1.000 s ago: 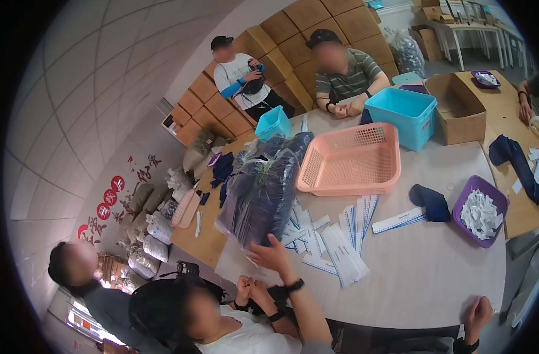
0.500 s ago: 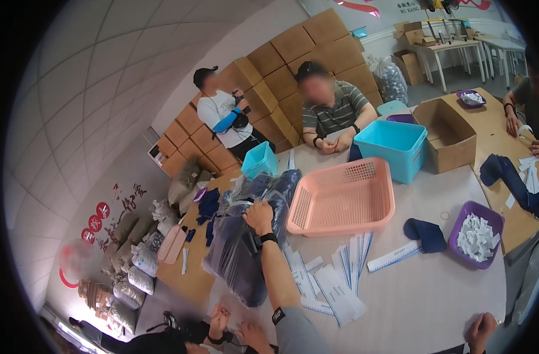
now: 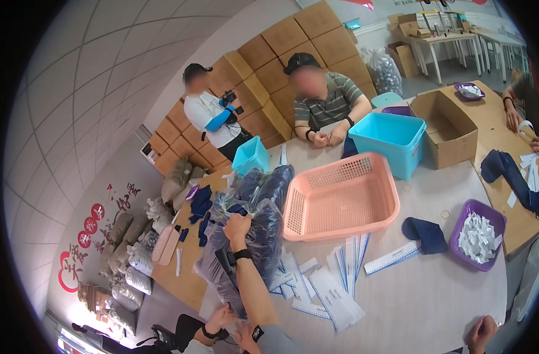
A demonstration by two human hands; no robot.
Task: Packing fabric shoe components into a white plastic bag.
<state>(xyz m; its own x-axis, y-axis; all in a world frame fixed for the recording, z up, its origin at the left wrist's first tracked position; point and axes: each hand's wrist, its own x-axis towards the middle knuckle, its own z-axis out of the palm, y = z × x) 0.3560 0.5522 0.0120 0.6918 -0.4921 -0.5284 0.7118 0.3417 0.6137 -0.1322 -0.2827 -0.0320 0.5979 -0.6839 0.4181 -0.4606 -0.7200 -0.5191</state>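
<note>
Bag: clear crinkled plastic, soft-sided and bulging with dark navy cloth; I see it on the left part of the table, left of the peach basket, and more plastic-wrapped cloth lies just behind, though I cannot tell whether that is a separate package.
Left hand: the grip is clenched on the bag's gathered plastic top, wrist banded in black.
Right hand: at the near right edge of the table, well apart from the bag, fingers curled into a fist.
Basket: rigid plastic, rectangular with rounded corners, its walls and floor pierced in a fine lattice.
Blue tub: smooth, deep, open-topped, just behind the basket's right corner; a smaller blue tub stands behind the bag.
Cardboard box: matt brown, open at the top, beside the larger tub.
Purple bowl: squarish, flared, heaped with small white slips.
Paper strips: flat, white, blue-edged, fanned loosely in front of the basket.
Navy piece: soft fabric, folded over, touching the end of a strip.
Co-worker's hand: near the bag's lower end; I cannot tell whether they touch.
</note>
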